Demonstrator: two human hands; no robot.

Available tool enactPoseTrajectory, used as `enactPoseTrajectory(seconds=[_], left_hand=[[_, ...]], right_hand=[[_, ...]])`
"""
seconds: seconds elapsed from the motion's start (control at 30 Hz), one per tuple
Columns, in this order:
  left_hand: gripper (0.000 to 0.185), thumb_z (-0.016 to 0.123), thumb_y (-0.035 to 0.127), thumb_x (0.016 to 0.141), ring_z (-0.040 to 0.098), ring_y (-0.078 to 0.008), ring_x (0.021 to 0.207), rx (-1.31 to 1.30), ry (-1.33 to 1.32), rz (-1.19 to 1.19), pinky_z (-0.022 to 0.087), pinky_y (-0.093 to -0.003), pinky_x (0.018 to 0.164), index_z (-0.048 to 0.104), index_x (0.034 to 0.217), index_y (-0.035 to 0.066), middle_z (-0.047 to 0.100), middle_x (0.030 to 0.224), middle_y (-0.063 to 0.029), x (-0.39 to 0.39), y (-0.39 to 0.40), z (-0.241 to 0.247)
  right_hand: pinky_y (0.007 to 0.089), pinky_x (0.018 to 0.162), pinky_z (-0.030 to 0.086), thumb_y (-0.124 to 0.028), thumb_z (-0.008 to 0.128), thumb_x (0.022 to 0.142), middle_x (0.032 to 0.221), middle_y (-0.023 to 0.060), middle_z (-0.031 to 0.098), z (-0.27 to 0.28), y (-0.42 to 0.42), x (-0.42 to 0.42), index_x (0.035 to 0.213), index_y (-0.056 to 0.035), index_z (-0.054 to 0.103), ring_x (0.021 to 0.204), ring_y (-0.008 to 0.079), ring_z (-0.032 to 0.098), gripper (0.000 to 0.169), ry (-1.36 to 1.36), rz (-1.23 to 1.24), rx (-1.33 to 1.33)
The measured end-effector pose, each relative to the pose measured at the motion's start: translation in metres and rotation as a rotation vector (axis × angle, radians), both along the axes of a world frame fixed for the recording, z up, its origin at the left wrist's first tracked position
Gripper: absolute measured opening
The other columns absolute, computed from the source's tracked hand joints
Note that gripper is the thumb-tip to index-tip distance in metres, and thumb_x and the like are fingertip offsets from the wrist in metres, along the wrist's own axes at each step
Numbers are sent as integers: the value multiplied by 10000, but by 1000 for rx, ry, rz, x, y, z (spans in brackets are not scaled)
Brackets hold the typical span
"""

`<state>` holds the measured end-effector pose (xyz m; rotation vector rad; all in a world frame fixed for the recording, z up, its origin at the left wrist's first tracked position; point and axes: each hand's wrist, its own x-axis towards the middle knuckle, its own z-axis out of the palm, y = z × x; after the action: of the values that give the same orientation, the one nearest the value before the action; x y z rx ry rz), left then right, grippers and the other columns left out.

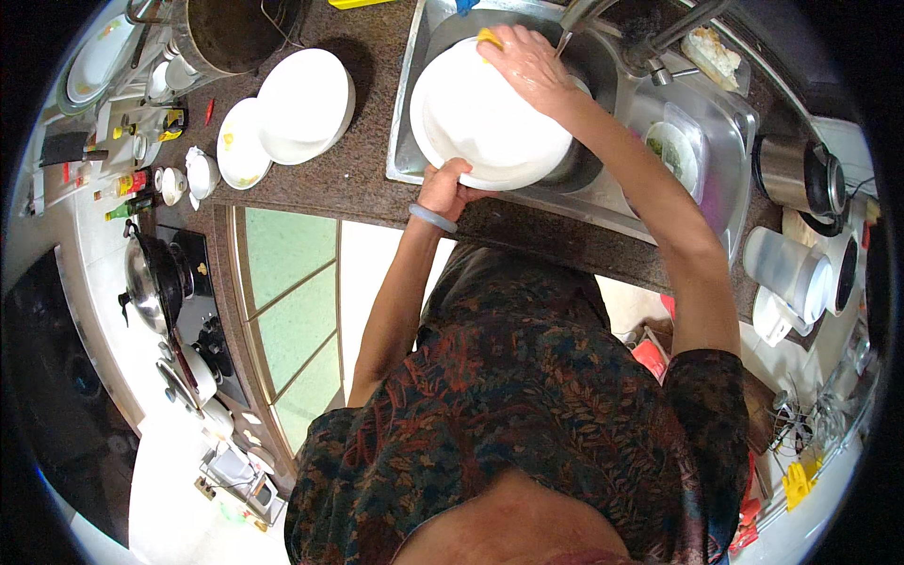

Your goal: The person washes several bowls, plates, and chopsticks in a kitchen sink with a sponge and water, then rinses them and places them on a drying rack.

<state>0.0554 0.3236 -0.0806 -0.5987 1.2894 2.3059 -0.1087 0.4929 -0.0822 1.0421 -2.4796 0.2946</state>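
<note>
A large white basin (487,116) is tilted over the left bowl of a stainless steel double sink (400,134). My left hand (448,187) grips its near rim, with the thumb on the inner side and the fingers beneath. A pale bangle (433,218) circles that wrist. At the far rim, my wet right hand (526,67) presses a yellow sponge (489,37) against the basin; the palm hides most of the sponge. The faucet (646,56) reaches over the sink just beyond my right hand.
Left on the granite counter (318,182) stand a white bowl (305,106), a patterned plate (240,145) and a large pot (226,35). The right sink bowl holds a plastic container (674,152) with greens. An electric kettle (798,173) and a plastic pitcher (784,268) stand at right.
</note>
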Motion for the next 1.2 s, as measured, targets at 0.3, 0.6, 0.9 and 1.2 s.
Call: enactPoseTrajectory(seconds=[0.3,0.6,0.9,1.2], left_hand=[[546,465,55,796,607,-356,969,-154,69,124,604,-439,683,291,1289,-100,515,1147,-238,-16,11,-3],[423,504,208,927,632,-267,895,-229,211,174,601,-375,604,400,1234,-63,546,1106,-196,-22,9,-43],[469,437,90,874,659,-296,688,-479,93,-53,582,-276,439,298,1279,-101,560,1018,-268,-41,-2,7],[508,463,165,853,648,-238,562,-535,18,-264,583,-323,466,361,1251,-133,625,875,-241,-94,-28,36]], right_hand=[[419,810,457,-140,528,859,972,165,549,-46,8,77,991,-47,609,925,271,558,181,-548,-431,-30],[436,894,431,-158,544,889,1038,193,554,-35,-40,108,1091,-42,521,1017,328,540,234,-980,-4,-951],[376,886,461,-194,593,853,1153,141,531,-54,53,38,1181,-89,526,1073,241,534,351,-111,-103,0],[249,431,450,-447,691,770,671,42,620,-55,75,-11,951,-22,636,508,141,579,466,-1334,-125,-662]])
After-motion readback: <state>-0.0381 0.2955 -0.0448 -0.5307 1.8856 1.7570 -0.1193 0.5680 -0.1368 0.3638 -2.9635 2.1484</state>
